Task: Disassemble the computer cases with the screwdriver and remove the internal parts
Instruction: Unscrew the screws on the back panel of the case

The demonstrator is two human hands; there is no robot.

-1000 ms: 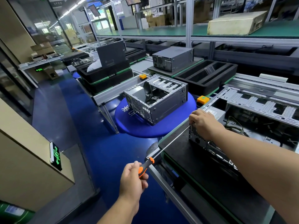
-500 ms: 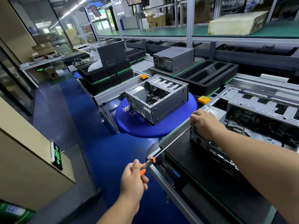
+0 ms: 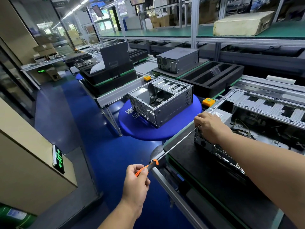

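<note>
An open grey computer case (image 3: 267, 113) lies on a black mat (image 3: 186, 151) at the right, its drive cage and cables exposed. My left hand (image 3: 136, 182) grips the orange-and-black handle of a long screwdriver (image 3: 175, 146). Its thin shaft runs up and right to the case's rear corner. There my right hand (image 3: 211, 124) rests on the corner, fingers curled round the shaft's tip, which it hides. A second open case (image 3: 162, 100) sits on a round blue table (image 3: 165, 131) beyond.
A closed grey case (image 3: 178, 60) stands on a pallet at the back. Black foam trays (image 3: 212, 76) lie next to it and further left. Orange buttons (image 3: 208, 101) sit on the conveyor rail. A blue floor aisle (image 3: 74, 121) runs left, beside a beige cabinet (image 3: 24, 162).
My left hand has edged up a little with the screwdriver handle. The right hand stays on the case corner.
</note>
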